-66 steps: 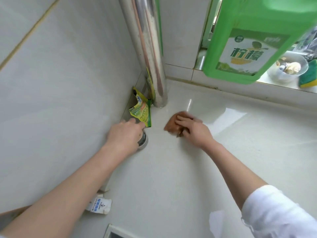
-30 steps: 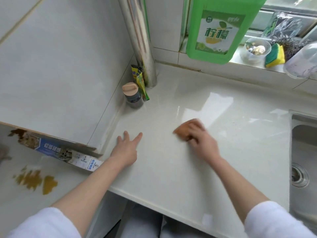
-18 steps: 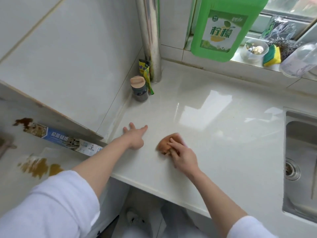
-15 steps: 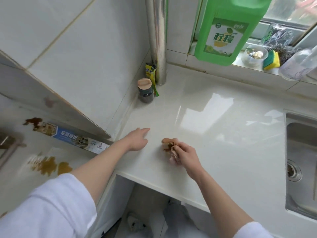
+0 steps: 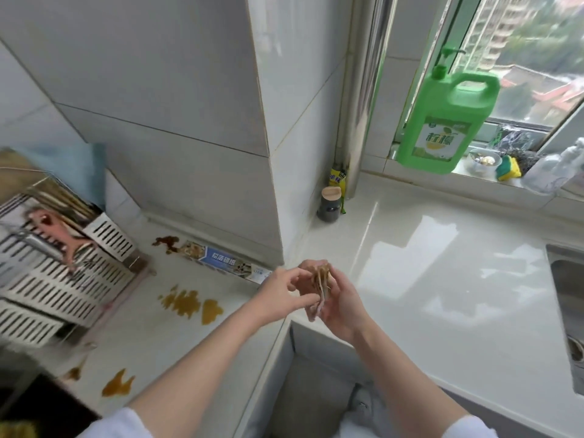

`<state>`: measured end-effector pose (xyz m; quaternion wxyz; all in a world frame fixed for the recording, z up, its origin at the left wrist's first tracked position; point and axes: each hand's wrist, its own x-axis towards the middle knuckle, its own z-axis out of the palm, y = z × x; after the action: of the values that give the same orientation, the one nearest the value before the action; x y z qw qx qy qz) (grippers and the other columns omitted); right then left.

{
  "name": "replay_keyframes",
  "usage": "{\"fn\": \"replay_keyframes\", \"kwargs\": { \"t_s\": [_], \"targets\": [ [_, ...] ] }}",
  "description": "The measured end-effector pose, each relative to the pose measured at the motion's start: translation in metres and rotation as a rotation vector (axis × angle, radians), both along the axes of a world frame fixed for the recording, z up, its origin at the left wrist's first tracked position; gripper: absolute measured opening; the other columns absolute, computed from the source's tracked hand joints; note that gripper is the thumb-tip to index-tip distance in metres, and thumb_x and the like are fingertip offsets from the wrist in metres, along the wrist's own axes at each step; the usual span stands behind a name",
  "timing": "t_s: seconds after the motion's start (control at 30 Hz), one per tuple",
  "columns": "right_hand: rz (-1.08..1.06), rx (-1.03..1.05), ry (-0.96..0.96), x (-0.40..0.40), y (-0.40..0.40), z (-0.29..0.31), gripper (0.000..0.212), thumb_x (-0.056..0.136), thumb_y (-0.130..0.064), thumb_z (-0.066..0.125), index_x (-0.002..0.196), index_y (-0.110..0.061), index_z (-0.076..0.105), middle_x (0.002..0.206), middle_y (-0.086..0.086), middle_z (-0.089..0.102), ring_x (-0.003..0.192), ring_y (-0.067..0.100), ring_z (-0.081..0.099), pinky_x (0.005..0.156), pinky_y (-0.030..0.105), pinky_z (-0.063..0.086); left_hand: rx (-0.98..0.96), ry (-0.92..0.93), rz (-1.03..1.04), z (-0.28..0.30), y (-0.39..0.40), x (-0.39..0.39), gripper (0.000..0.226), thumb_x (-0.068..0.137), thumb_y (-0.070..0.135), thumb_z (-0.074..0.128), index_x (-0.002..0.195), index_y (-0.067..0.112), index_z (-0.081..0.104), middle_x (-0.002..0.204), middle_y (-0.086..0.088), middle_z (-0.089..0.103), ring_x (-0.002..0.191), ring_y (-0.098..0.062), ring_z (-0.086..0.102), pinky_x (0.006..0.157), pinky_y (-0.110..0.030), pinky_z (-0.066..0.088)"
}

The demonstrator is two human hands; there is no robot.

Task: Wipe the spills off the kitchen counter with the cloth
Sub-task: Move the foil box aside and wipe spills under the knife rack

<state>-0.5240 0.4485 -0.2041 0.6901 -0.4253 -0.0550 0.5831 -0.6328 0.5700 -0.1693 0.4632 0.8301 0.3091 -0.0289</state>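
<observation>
- item: small brown crumpled cloth (image 5: 319, 281), held in the air over the inner corner of the pale glossy stone kitchen counter (image 5: 442, 279), between both hands.
- right hand (image 5: 343, 306): fingers curled round the cloth's lower right side, palm cupping it.
- left hand (image 5: 281, 295): thumb and fingertips pinching the cloth's left edge; looks like refolding or opening it out.
- handling, judged: light, soft, limp, probably damp; bunches readily and has no stiffness, so it needs flat-palm pressure to wipe. best taken by a folded wad under the fingers, cleaner face down.
- spills remaining: amber-brown puddles (image 5: 189, 303) on the left counter run, just left of the hands; 2 more amber patches (image 5: 118, 387) nearer the front edge; a dark brown stain (image 5: 166, 243) beside the long blue-labelled box (image 5: 221, 263) along the wall.
- nearby: white slotted metal dish rack (image 5: 63, 273), far left, motion-blurred.
- right counter run reads glossy, with no spill visible.
</observation>
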Motion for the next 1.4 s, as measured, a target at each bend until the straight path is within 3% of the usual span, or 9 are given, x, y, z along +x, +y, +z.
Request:
{"fn": "replay_keyframes", "kwargs": {
  "t_s": [0.33, 0.47, 0.63, 0.83, 0.93, 1.1, 1.2, 1.33, 1.4],
  "targets": [
    [-0.022, -0.174, -0.312, -0.049, 0.029, 0.030, 0.024, 0.097, -0.033, 0.055, 0.095, -0.015, 0.072, 0.083, 0.008, 0.064, 0.071, 0.018, 0.055, 0.062, 0.028, 0.036, -0.212, -0.186, 0.120, 0.028, 0.012, -0.050, 0.006, 0.090, 0.013, 0.067, 0.085, 0.016, 0.065, 0.089, -0.003, 0.075, 0.083, -0.014, 0.072, 0.082, -0.035, 0.058],
    [-0.035, -0.134, -0.345, -0.057, 0.034, 0.037, 0.032, 0.101, -0.026, 0.046, 0.092, -0.007, 0.070, 0.077, 0.012, 0.065, 0.073, 0.024, 0.062, 0.068, 0.033, 0.050, -0.372, -0.234, 0.302, 0.026, 0.017, -0.056, 0.024, 0.089, 0.030, 0.069, 0.104, 0.014, 0.059, 0.105, -0.010, 0.070, 0.099, -0.022, 0.070, 0.086, -0.044, 0.059],
    [0.051, -0.007, -0.258, -0.057, 0.042, 0.044, 0.043, 0.097, -0.020, 0.032, 0.093, 0.008, 0.064, 0.090, 0.036, 0.061, 0.083, 0.047, 0.061, 0.071, 0.042, 0.055, -0.290, -0.216, 0.465, 0.024, 0.032, -0.056, 0.060, 0.064, 0.070, 0.073, 0.094, 0.018, 0.063, 0.093, -0.002, 0.074, 0.088, -0.020, 0.073, 0.078, -0.045, 0.061],
    [0.028, -0.110, -0.483, -0.026, 0.053, 0.044, 0.024, 0.099, -0.023, 0.054, 0.106, -0.006, 0.070, 0.092, 0.011, 0.073, 0.085, 0.030, 0.064, 0.068, 0.032, 0.047, -0.134, -0.252, 0.533, 0.030, 0.042, -0.054, 0.010, 0.091, 0.022, 0.063, 0.084, 0.016, 0.061, 0.082, -0.004, 0.070, 0.081, -0.021, 0.067, 0.075, -0.038, 0.059],
    [-0.037, -0.173, -0.543, 0.002, 0.051, 0.046, 0.023, 0.100, -0.021, 0.053, 0.099, -0.007, 0.070, 0.071, -0.002, 0.064, 0.064, 0.014, 0.050, 0.056, 0.025, 0.035, -0.086, -0.170, 0.603, 0.028, 0.062, -0.068, 0.017, 0.095, 0.018, 0.050, 0.083, 0.015, 0.062, 0.078, -0.005, 0.064, 0.079, -0.023, 0.061, 0.072, -0.037, 0.051],
    [0.201, -0.034, -0.538, 0.008, 0.059, 0.068, 0.023, 0.104, -0.014, 0.043, 0.101, -0.005, 0.063, 0.085, 0.008, 0.069, 0.077, 0.015, 0.065, 0.062, 0.025, 0.048, -0.149, 0.090, 0.351, 0.028, 0.069, -0.075, 0.019, 0.094, 0.018, 0.054, 0.108, 0.024, 0.065, 0.104, 0.004, 0.068, 0.099, -0.013, 0.062, 0.083, -0.029, 0.049],
    [0.375, -0.026, -0.448, 0.003, 0.071, 0.076, 0.022, 0.104, -0.018, 0.045, 0.112, -0.005, 0.061, 0.079, 0.007, 0.061, 0.065, 0.012, 0.058, 0.053, 0.019, 0.044, -0.398, -0.117, 0.239, 0.042, 0.056, -0.055, 0.031, 0.093, 0.022, 0.060, 0.124, 0.023, 0.063, 0.122, 0.005, 0.067, 0.119, -0.009, 0.057, 0.100, -0.024, 0.041],
    [0.487, 0.036, -0.299, 0.022, 0.077, 0.085, 0.018, 0.101, -0.012, 0.050, 0.111, -0.003, 0.062, 0.091, 0.012, 0.069, 0.084, 0.019, 0.066, 0.077, 0.025, 0.055, -0.686, -0.179, 0.345, 0.045, 0.050, -0.043, 0.027, 0.098, 0.026, 0.057, 0.117, 0.009, 0.067, 0.115, -0.006, 0.071, 0.111, -0.019, 0.063, 0.102, -0.033, 0.045],
    [0.527, 0.018, -0.232, 0.033, 0.078, 0.085, 0.016, 0.100, -0.006, 0.048, 0.107, -0.003, 0.062, 0.083, 0.008, 0.070, 0.076, 0.016, 0.068, 0.072, 0.023, 0.056, -0.717, -0.151, 0.359, 0.042, 0.049, -0.043, 0.034, 0.099, 0.029, 0.056, 0.121, 0.004, 0.065, 0.115, -0.009, 0.071, 0.110, -0.021, 0.065, 0.101, -0.035, 0.047]
  ]
}}
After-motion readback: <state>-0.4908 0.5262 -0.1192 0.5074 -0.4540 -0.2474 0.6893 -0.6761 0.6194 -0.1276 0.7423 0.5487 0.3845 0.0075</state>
